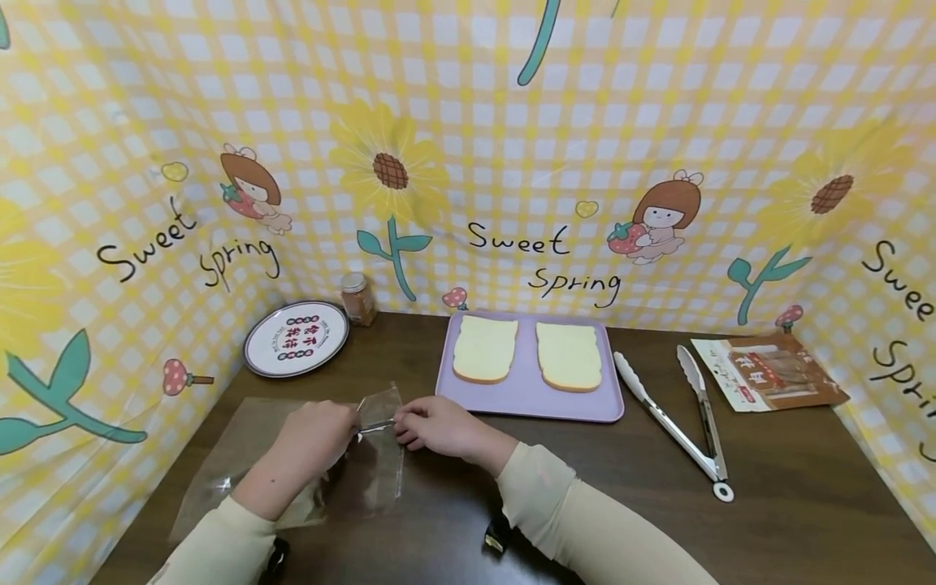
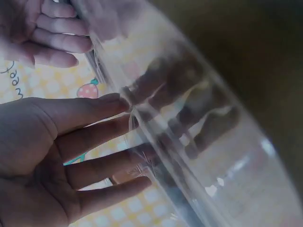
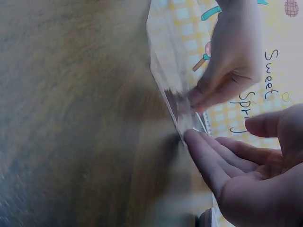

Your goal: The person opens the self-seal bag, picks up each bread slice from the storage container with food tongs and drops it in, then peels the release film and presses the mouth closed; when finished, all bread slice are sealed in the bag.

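Note:
A clear plastic bag [image 1: 379,475] lies partly raised off the dark table in front of me, left of centre. My left hand [image 1: 316,439] pinches its edge between thumb and index finger, while in the left wrist view the other fingers stretch out along the film. At the same edge, a little to the right, is my right hand [image 1: 448,428]. In the right wrist view its fingertips [image 3: 191,137] touch the film, with the thumb held apart from them. Glare on the plastic hides how its layers lie.
Two bread slices [image 1: 486,348] lie on a purple tray [image 1: 526,405] behind the hands. Spread metal tongs [image 1: 676,431] and a brown-and-white food packet [image 1: 775,372] are to the right. A round plate [image 1: 263,349] and spice jar [image 1: 357,302] stand back left. Patterned cloth surrounds the table.

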Action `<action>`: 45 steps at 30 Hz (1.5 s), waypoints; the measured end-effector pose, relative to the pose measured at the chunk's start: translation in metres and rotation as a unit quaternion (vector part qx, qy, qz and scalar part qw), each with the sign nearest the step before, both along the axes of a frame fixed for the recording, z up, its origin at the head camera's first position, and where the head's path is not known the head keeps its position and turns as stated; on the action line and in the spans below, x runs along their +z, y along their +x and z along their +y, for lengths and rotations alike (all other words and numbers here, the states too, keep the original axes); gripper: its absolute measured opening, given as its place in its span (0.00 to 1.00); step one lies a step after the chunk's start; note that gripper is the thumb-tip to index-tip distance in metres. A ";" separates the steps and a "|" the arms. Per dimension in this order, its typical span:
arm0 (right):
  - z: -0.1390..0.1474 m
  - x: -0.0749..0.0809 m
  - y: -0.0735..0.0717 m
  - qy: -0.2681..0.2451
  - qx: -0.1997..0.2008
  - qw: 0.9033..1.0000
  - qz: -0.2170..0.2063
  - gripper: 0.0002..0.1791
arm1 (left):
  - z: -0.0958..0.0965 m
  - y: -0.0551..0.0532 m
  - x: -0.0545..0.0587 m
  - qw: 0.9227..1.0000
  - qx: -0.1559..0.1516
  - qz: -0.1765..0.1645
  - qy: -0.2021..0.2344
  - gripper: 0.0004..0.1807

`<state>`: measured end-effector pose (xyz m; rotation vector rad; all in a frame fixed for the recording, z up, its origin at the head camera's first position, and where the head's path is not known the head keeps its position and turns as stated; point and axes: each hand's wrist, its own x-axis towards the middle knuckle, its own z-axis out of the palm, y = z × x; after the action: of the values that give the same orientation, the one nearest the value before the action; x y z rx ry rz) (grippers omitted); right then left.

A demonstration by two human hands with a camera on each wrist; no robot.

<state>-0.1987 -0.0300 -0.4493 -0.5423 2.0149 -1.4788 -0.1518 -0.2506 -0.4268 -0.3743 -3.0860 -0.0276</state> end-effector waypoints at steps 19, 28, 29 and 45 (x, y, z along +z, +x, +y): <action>0.006 0.013 -0.003 0.052 -0.053 0.961 0.265 0.16 | 0.014 0.006 0.044 0.994 -0.018 0.088 0.060 0.05; 0.006 0.013 -0.004 0.032 -0.056 0.963 0.263 0.14 | 0.021 0.006 0.046 0.993 -0.035 0.097 0.063 0.04; 0.006 0.013 -0.004 0.030 -0.058 0.963 0.263 0.13 | 0.021 0.006 0.046 0.992 -0.038 0.101 0.064 0.04; 0.011 0.015 -0.002 0.046 -0.116 0.965 0.233 0.09 | -0.006 0.010 0.039 0.997 0.035 -0.033 0.062 0.27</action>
<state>-0.2011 -0.0187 -0.4339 -0.6830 2.5735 -1.4811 -0.1422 -0.2565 -0.3875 -0.2652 -3.1392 -0.2340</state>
